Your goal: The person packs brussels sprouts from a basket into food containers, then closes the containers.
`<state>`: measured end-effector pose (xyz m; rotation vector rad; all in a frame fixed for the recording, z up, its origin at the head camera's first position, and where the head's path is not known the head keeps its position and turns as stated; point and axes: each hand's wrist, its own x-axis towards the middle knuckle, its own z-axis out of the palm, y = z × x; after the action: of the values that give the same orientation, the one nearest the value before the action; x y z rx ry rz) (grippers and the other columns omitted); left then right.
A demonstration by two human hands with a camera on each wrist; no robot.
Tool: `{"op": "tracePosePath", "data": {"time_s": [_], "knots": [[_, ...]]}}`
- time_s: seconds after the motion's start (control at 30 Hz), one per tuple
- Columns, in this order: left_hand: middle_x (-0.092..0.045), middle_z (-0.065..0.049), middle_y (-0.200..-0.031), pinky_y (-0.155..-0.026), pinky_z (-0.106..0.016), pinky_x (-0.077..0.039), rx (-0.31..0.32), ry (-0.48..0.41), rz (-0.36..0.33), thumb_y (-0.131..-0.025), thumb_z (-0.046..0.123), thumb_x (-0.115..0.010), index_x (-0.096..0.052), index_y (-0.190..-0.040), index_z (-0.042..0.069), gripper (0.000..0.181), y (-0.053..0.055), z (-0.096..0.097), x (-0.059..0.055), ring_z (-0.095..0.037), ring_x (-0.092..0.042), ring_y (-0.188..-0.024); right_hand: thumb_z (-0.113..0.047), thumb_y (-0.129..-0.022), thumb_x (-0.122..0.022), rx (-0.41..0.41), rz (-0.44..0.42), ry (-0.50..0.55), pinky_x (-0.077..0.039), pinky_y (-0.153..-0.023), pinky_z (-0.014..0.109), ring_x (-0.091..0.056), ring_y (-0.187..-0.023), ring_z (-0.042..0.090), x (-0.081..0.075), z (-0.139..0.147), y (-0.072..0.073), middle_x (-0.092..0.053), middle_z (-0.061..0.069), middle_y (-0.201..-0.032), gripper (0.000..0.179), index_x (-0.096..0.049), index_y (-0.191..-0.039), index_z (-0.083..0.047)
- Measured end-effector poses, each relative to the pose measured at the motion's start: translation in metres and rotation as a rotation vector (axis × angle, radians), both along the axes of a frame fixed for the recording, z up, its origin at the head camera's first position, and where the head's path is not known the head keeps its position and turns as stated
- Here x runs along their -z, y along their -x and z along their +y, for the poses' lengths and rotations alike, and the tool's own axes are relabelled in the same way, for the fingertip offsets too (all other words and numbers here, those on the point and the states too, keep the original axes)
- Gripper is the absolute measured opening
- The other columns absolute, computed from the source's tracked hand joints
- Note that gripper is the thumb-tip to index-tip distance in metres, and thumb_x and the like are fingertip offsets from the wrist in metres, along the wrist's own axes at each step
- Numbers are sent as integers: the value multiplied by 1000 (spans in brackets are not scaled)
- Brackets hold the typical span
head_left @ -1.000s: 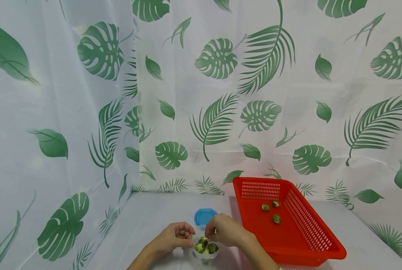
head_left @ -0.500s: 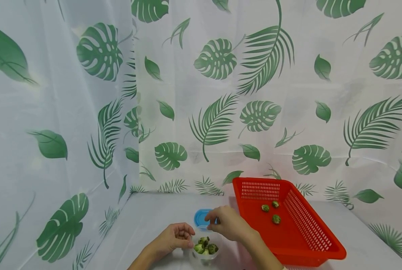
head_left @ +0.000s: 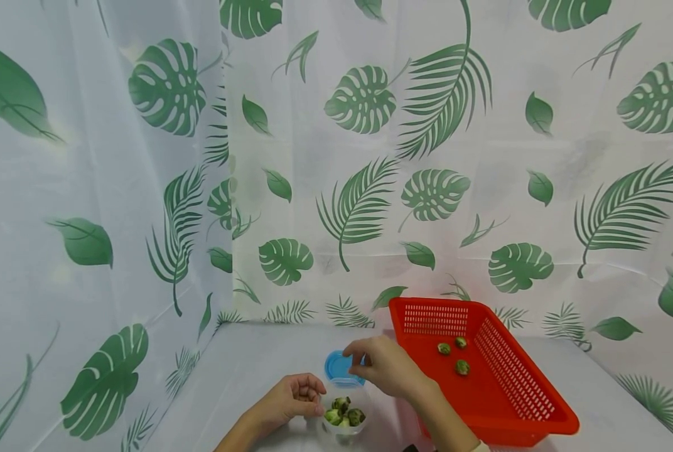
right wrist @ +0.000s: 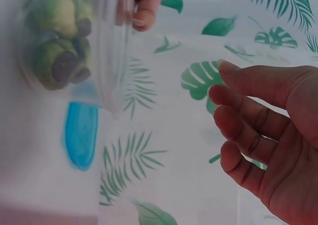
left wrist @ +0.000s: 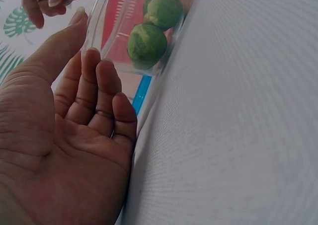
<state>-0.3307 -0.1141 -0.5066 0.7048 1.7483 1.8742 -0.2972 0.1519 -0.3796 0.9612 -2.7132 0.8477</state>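
Several Brussels sprouts (head_left: 343, 405) lie in a small clear plastic container (head_left: 344, 432) at the bottom middle of the head view. Beside its left wall is my left hand (head_left: 292, 402), fingers loosely bent and fingertips at the rim; the left wrist view shows this hand's palm (left wrist: 74, 140) with no grip round the container. Over the blue lid (head_left: 338, 365), just behind the container, hovers my right hand (head_left: 386, 366). Its fingers are relaxed, and the right wrist view shows nothing between thumb and fingers (right wrist: 243, 120).
A red perforated basket (head_left: 500, 408) stands to the right, with 3 Brussels sprouts (head_left: 462, 367) on its floor. A pale cloth covers the table (head_left: 257, 351). Leaf-printed sheets (head_left: 365, 207) hang behind and on the left.
My right hand has risen from the sprouts in the container and moved up and away, over the blue lid. The left hand has stayed beside the container.
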Motion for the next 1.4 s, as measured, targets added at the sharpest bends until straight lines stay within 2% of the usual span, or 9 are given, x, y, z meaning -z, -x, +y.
{"op": "tracePosePath", "data": {"time_s": [0.33, 0.6, 0.83, 0.97, 1.2, 1.4], "knots": [[-67, 6, -90, -73, -22, -53, -21, 7, 16, -94, 5, -74, -67, -114, 6, 21, 0, 1, 0, -5, -62, -80, -15, -93, -78, 55, 12, -15, -54, -63, 22, -61, -73, 8, -16, 4, -2, -72, -10, -88, 28, -76, -121, -16], [-67, 5, -90, -73, -22, -53, -10, 9, 29, -94, 5, -74, -64, -116, 1, 24, -1, 0, -3, -5, -61, -80, -14, -93, -79, 93, 60, 10, -55, -63, 21, -63, -76, 7, -31, 5, -3, -74, -10, -91, 55, -61, -145, -14], [-66, 5, -89, -73, -21, -53, -19, 13, 29, -92, 4, -76, -63, -117, -4, 29, 0, 0, -2, -5, -61, -80, -12, -92, -80, 93, 86, 70, -56, -67, 20, -64, -79, 6, -45, 10, -3, -74, -8, -96, 59, -59, -147, -16], [-67, 5, -89, -73, -21, -54, -16, 17, 25, -92, 4, -76, -64, -117, -2, 28, 0, 0, -2, -4, -61, -80, -13, -92, -80, 91, 101, 90, -57, -65, 22, -65, -78, 9, -52, 14, -2, -74, -6, -97, 59, -59, -147, -17], [-67, 4, -89, -73, -22, -54, -17, 5, 33, -92, 4, -76, -65, -115, -1, 26, 0, 1, 0, -6, -61, -80, -12, -92, -80, 114, 128, 85, -57, -64, 23, -63, -80, 10, -60, 18, 0, -74, 0, -107, 60, -59, -148, -18], [-67, 3, -90, -72, -22, -54, -22, 7, 35, -91, 3, -76, -64, -117, -4, 29, 1, 0, 0, -6, -61, -81, -13, -92, -80, 138, 158, 77, -56, -64, 22, -63, -82, 11, -63, 21, 2, -74, 0, -110, 60, -59, -147, -19]]}}
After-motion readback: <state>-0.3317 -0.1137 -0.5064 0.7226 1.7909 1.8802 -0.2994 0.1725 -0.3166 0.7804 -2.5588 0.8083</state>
